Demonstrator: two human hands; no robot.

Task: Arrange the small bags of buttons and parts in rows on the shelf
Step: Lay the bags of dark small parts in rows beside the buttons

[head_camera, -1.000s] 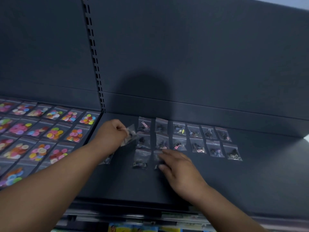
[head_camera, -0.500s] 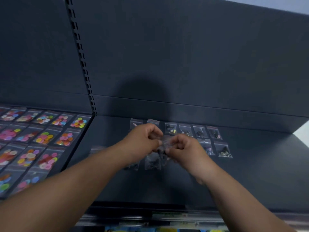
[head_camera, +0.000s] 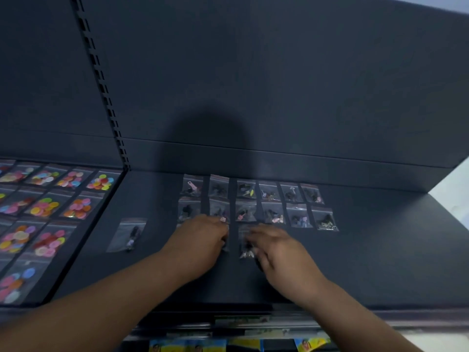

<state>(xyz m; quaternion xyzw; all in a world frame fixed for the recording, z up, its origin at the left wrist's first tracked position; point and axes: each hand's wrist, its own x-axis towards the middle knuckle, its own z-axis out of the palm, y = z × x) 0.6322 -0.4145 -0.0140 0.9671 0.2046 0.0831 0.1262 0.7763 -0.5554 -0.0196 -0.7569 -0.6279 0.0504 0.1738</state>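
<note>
Two rows of small clear bags of dark parts lie on the dark shelf, with a third row in front of them. My right hand lies with straight fingers on a bag in that third row. My left hand rests palm down just to its left, covering the bags under it. A single bag with a dark part lies apart, further left. Motion blur hides the fingertips of both hands.
Bags of coloured buttons fill the neighbouring shelf on the left in rows. A slotted upright divides the two bays. The shelf's back wall rises right behind the bags. Colourful packets show below the front edge.
Half a second ago both hands pinched a bag together above the rows. Now they have parted and come down onto the third row. A single bag now lies apart at the left.
</note>
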